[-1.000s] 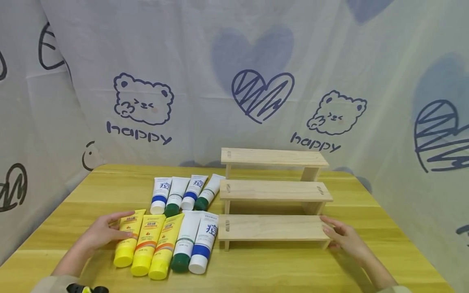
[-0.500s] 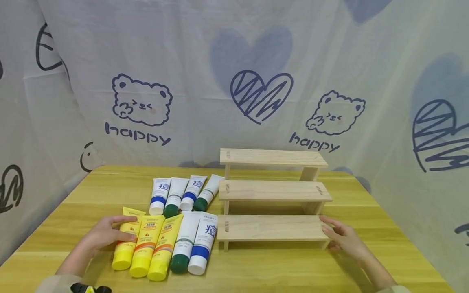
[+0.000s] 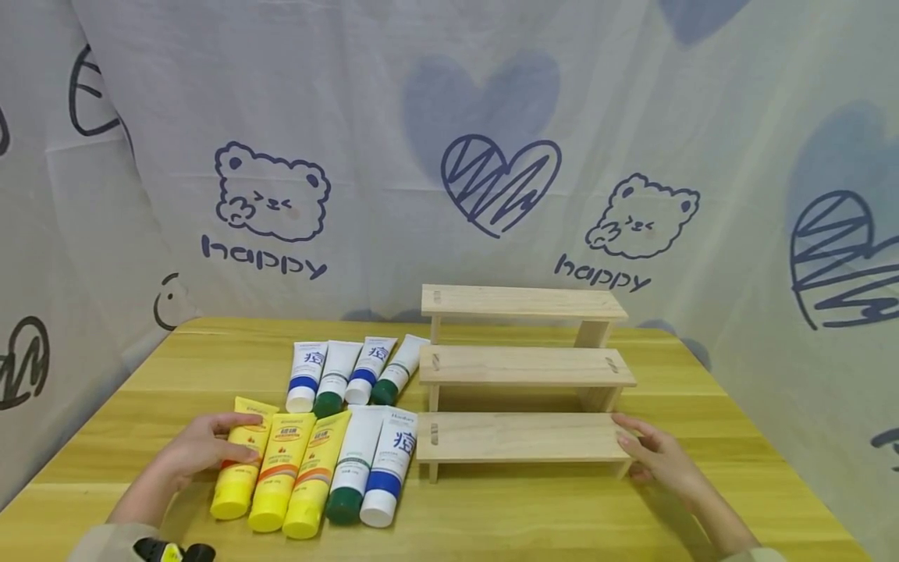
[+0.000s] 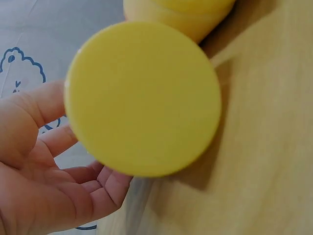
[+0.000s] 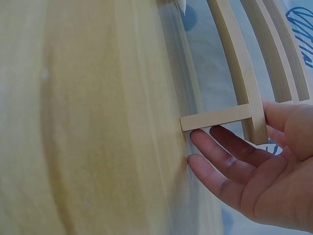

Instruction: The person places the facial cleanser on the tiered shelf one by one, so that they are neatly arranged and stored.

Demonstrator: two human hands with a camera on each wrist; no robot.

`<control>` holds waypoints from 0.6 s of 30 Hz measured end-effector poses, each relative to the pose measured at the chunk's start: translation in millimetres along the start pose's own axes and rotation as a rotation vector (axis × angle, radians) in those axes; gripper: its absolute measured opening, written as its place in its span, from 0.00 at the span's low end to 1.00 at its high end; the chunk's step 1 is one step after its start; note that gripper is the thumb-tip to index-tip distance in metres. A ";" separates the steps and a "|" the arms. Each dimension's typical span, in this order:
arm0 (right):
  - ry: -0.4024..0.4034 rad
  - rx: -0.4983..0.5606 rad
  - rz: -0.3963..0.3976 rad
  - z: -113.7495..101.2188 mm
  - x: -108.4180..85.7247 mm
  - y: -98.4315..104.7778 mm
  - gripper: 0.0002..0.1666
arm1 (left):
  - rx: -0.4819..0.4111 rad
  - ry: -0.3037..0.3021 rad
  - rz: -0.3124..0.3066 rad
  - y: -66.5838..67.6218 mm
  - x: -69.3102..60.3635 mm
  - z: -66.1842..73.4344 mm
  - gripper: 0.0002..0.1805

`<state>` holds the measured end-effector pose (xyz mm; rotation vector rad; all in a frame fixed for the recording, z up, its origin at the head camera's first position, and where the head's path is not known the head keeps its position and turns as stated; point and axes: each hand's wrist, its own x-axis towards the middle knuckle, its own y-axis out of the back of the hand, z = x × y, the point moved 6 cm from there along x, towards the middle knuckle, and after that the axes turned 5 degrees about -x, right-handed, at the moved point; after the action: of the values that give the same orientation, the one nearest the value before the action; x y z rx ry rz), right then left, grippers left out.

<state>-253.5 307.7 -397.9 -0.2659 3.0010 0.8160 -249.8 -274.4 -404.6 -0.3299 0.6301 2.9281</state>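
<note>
My left hand (image 3: 193, 454) holds the leftmost yellow squeeze tube (image 3: 233, 499) between thumb and fingers, at its left side. The tube's round flat cap (image 4: 142, 98) fills the middle of the left wrist view and hides part of the fingers. Two more yellow tubes (image 3: 281, 472) lie just right of it. At the right end of the three-step wooden display stand (image 3: 520, 437), my right hand (image 3: 663, 464) grips the lowest step. The right wrist view has the fingers against the stand's leg (image 5: 215, 117), with the thumb partly hidden behind the board.
Beside the yellow tubes lie a green-capped white tube (image 3: 357, 460) and a blue-banded white tube (image 3: 390, 468). Several smaller white tubes (image 3: 337, 375) form a row behind them. A printed cloth (image 3: 379, 195) hangs behind the wooden table (image 3: 527, 519).
The leftmost yellow tube has turned slightly, its cap end shifting left and toward me. My left hand has moved a little to the right. My right hand and the stand look unchanged.
</note>
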 end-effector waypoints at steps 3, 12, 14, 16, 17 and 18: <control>0.002 0.006 -0.002 -0.9 -0.3 0.1 0.32 | 0.000 -0.010 0.016 4.3 0.6 1.6 0.34; -0.001 0.018 0.001 -0.8 -1.8 -0.2 0.32 | -0.113 -0.066 0.047 10.2 -0.4 20.3 0.35; -0.001 0.016 0.010 -0.6 -1.5 0.2 0.32 | -0.185 -0.050 0.052 8.6 0.4 23.2 0.35; 0.002 0.012 0.009 -0.8 -1.2 0.0 0.32 | -0.243 -0.033 0.054 6.1 0.8 25.7 0.36; 0.003 0.008 0.009 -1.0 -1.2 0.0 0.31 | -0.263 -0.026 0.059 4.8 1.0 27.0 0.36; 0.002 0.009 0.009 -1.0 -1.2 0.0 0.31 | -0.283 -0.024 0.061 3.6 1.4 28.6 0.37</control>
<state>-252.3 307.4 -397.0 -0.2532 3.0090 0.8038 -257.1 -265.6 -378.1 -0.3079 0.2249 3.0759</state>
